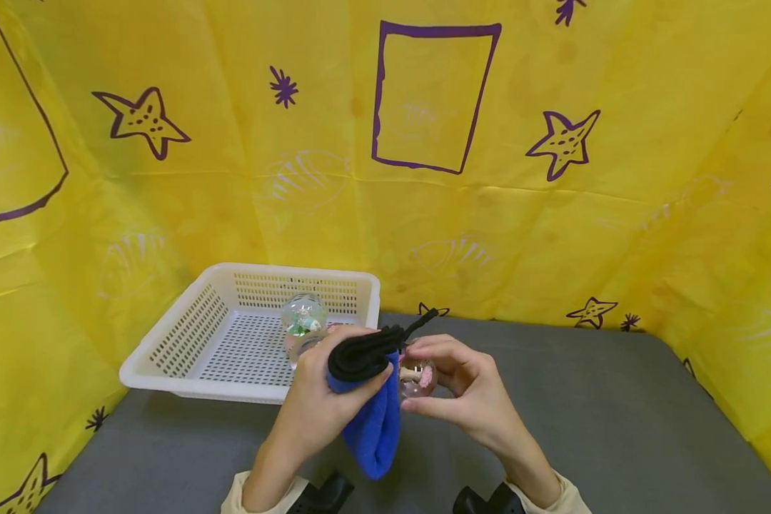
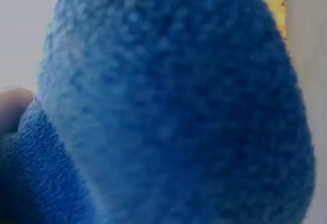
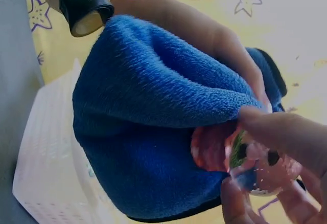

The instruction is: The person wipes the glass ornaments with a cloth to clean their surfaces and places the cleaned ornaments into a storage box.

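Observation:
A folded blue cloth (image 1: 375, 435) with black edging is gripped by my left hand (image 1: 324, 392), thumb across its near side. In the left wrist view the blue cloth (image 2: 179, 111) fills most of the picture. My right hand (image 1: 465, 385) pinches a small snow globe (image 1: 419, 377) between thumb and fingers, just right of the cloth. Seen from the right wrist, the snow globe (image 3: 258, 165) lies tilted, its pink base (image 3: 210, 146) against the cloth (image 3: 148, 168). Pink and green shapes show inside the clear ball.
On the left of the grey table (image 1: 585, 428) stands a white plastic basket (image 1: 148, 382) with slotted walls. Inside it is a snow globe (image 1: 304, 314) with green and white figures, beside another clear round item (image 1: 305, 345) partly behind my left hand. A yellow patterned sheet (image 1: 321, 214) hangs behind.

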`<state>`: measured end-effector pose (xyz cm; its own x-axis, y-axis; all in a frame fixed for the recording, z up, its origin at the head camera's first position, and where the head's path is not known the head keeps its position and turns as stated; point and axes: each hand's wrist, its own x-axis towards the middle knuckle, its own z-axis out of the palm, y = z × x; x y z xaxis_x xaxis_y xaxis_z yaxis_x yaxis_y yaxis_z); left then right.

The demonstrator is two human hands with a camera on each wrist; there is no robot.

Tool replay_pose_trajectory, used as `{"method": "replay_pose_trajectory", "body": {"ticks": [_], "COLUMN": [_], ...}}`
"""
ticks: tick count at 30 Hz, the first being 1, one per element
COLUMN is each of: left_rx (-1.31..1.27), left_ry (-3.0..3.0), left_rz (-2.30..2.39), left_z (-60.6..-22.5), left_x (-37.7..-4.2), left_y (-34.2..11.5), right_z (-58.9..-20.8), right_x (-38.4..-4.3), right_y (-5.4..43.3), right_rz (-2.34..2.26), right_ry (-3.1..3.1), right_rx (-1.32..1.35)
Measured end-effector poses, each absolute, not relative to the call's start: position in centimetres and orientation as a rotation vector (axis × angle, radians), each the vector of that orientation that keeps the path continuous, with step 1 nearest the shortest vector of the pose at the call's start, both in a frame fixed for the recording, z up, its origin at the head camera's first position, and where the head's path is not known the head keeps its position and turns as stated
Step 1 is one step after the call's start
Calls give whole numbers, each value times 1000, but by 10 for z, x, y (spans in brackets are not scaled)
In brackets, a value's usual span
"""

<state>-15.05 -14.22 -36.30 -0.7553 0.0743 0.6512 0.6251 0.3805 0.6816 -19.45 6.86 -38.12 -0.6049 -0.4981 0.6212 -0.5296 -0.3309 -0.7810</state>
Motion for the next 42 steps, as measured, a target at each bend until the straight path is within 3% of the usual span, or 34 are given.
{"method": "replay_pose_trajectory", "body": {"ticks": [8, 21, 35, 42], "left_rx": [-470, -673, -533, -560], "left_ry": [-2212, -2166, -2110, -2177], "left_rz": [-1467, -1254, -1341, -1316], "left_z": [-359, -363, -363, -363], "left_x": [-149, -151, -150, -151], "left_y": [-145, -139, -140, -142], "right_z": [-381, -379, -381, -382], "right_x": [-195, -197, -199, -200], "right_y": [69, 73, 75, 72], "right_rz": [1950, 2210, 2063, 2034], "right_ry": [-1835, -1955, -1885, -1949], "right_rx": [1449, 1167, 1498, 1383]}}
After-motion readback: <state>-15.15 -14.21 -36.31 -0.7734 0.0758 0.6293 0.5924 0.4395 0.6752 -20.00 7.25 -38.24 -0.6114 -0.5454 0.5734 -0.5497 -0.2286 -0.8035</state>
